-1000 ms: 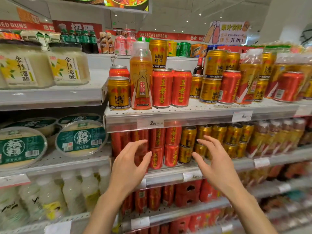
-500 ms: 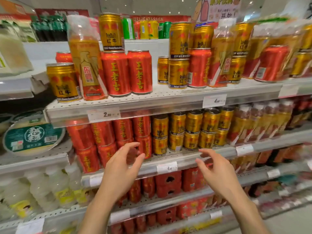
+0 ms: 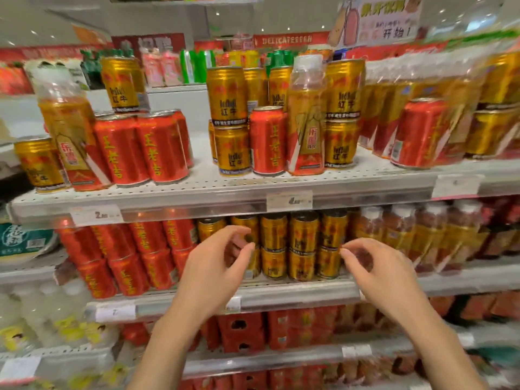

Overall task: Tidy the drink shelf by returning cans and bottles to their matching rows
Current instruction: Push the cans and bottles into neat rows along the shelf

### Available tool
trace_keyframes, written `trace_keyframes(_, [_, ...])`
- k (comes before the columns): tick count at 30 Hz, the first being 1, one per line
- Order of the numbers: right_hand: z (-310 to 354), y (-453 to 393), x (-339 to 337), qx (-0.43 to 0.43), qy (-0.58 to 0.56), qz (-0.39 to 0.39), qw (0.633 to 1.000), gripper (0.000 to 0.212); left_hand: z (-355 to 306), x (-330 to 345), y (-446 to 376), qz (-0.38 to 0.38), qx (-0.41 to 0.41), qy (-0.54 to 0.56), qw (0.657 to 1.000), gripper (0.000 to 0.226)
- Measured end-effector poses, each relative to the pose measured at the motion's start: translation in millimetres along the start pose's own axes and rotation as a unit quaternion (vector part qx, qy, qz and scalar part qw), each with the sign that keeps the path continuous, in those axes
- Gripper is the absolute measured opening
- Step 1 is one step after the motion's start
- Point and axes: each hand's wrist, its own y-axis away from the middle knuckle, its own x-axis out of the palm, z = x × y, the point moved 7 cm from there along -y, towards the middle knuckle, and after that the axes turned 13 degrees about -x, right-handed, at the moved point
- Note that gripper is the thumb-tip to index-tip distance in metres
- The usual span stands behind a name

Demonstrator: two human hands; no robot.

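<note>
The top shelf [image 3: 197,190] holds mixed drinks. At its left stand a gold can [image 3: 39,164], an orange bottle [image 3: 67,130] and two red cans [image 3: 140,147]. In the middle a red can [image 3: 267,139] and an orange bottle [image 3: 306,116] stand among stacked gold cans [image 3: 228,119]. The shelf below carries rows of red cans [image 3: 126,257], gold cans [image 3: 301,243] and bottles [image 3: 422,237]. My left hand [image 3: 213,271] and my right hand [image 3: 377,271] hover in front of the gold-can row, fingers loosely curled, holding nothing.
Wrapped packs of bottles and cans [image 3: 436,116] fill the top shelf's right end. Price tags [image 3: 289,200] line the shelf rails. Pale bottles [image 3: 36,319] and a green-lidded tub [image 3: 22,240] sit at the left. Red cartons [image 3: 267,330] fill the lower shelves.
The view has swung right, so the shelf contents slid left. Both hands rose slightly toward the gold cans on the second shelf and their fingers curled in more.
</note>
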Motion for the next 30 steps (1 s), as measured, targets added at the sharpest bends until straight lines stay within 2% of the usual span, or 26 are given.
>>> trace_keyframes(4, [3.6, -22.5, -21.5, -0.040, 0.037, -0.005, 0.998, 0.014, -26.3, -1.8, -14.6, -0.017, 0.044, -0.010, 0.999, 0.024])
trace_keyframes(10, [42.5, -60.2, -44.3, -0.182, 0.050, -0.055, 0.981, 0.025, -42.5, -10.0, -39.4, -0.081, 0.117, -0.029, 0.989, 0.026])
trace_keyframes(13, [60.4, -78.9, -44.9, -0.227, 0.080, -0.072, 0.968, 0.033, -41.6, -5.4, -47.4, -0.075, 0.150, -0.042, 0.985, 0.030])
trace_keyframes(16, [67.0, -89.5, -36.0, -0.239, 0.096, -0.056, 0.965, 0.038, -39.7, -2.5, -51.9, -0.081, 0.187, -0.041, 0.978, 0.033])
trace_keyframes(22, [60.7, -102.7, -27.4, -0.220, 0.049, -0.052, 0.973, 0.029, -36.7, -1.0, -59.7, -0.098, 0.225, -0.039, 0.969, 0.041])
trace_keyframes(30, [54.1, -105.9, -28.1, -0.239, 0.032, -0.065, 0.968, 0.029, -33.8, -1.4, -65.9, -0.105, 0.189, -0.008, 0.976, 0.043])
